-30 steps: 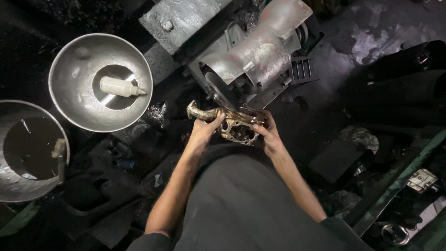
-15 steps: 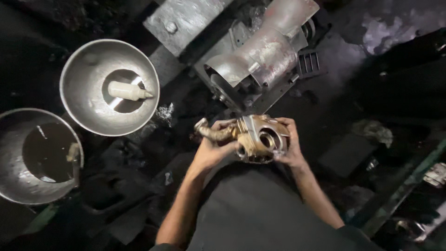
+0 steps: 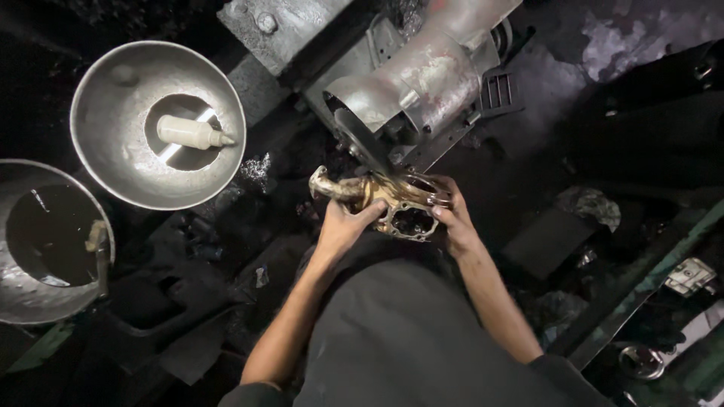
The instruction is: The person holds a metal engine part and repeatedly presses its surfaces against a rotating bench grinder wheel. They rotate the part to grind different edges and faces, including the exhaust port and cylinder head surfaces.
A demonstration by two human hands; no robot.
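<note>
Two bare hands clamp one brass casting (image 3: pixel 392 205) against a spinning-type machine head: we see the left hand (image 3: pixel 343 226) clenched around the casting's spout end, the right hand (image 3: pixel 452 222) grasping its open ring side. The casting sits just below the dark wheel edge (image 3: pixel 362 143) of the grey machine (image 3: pixel 422 83), touching or nearly touching it; we cannot tell which.

Risk, as we judge it: fingers sit very near the wheel, so a slip on the greasy-looking metal could pull a fingertip in, or the part could snag and kick out of the grip.

Off to the left, a steel bowl (image 3: pixel 113 158) holds a pale bottle (image 3: pixel 192 134), and a second bowl (image 3: pixel 19 298) with dark liquid is cut off by the frame edge. The floor is too dark to read; the right thumb is hidden behind the casting.
</note>
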